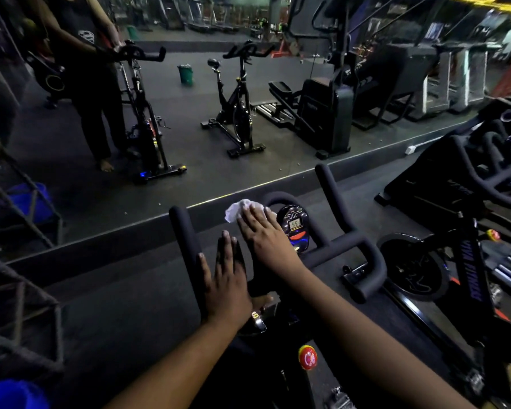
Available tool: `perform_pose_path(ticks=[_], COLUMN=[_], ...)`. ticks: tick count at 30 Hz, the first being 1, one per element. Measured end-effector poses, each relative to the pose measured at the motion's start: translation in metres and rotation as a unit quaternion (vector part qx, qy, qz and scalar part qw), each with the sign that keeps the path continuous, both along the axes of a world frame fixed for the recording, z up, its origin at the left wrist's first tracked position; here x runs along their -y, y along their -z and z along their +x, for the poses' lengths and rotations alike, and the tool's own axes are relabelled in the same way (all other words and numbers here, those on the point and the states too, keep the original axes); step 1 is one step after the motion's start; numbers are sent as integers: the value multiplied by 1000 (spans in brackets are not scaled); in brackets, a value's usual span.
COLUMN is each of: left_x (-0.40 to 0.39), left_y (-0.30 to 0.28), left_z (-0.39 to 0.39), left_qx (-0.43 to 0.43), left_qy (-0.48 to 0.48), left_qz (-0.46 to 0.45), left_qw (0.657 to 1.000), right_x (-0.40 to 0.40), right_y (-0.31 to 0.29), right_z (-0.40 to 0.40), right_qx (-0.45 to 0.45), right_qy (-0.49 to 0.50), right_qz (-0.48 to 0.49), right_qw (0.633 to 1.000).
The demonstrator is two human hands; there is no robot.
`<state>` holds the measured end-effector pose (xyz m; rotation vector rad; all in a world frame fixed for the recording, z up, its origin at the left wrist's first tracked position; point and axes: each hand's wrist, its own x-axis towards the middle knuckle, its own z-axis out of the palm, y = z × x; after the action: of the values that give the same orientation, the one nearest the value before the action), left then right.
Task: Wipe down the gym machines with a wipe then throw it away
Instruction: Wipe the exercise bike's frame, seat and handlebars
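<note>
Two bare forearms, no sleeves in view, left hand (227,278) and right hand (263,231) ungloved, no rings, watch or wristbands, short nails

wipe (242,209): white under your hand
handlebars (363,246): your black
knob (307,357): red
bin (186,74): green

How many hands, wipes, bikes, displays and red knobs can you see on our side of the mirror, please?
Hands: 2 (left hand, right hand)
Wipe: 1
Bikes: 2 (near bike, right bike)
Display: 1
Red knob: 1
Total: 7
</note>
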<state>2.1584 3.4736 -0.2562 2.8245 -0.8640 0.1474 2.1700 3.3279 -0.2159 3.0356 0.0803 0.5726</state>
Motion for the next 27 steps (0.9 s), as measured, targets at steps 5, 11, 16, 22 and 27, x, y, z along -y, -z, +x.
perform_pose_path(ticks=[5, 11, 16, 22, 27], left_x=[-3, -2, 2, 10, 28], left_y=[-1, 7, 11, 8, 4], left_z=[-2, 5, 9, 17, 23], left_qx=[-17, -17, 14, 9, -4], left_qy=[-3, 40, 107, 152, 151], left_qz=[-2, -25, -10, -56, -44], left_qw=[1000, 999, 994, 987, 988], right_x=[-5, 13, 32, 40, 67], right_y=[28, 41, 5, -76, -102], right_z=[-31, -92, -119, -104, -26], right_qx=[-44, -131, -258, -44, -32], right_qy=[-13, -69, -70, -91, -83], right_qz=[89, 140, 122, 191, 126], right_qw=[995, 979, 956, 976, 988])
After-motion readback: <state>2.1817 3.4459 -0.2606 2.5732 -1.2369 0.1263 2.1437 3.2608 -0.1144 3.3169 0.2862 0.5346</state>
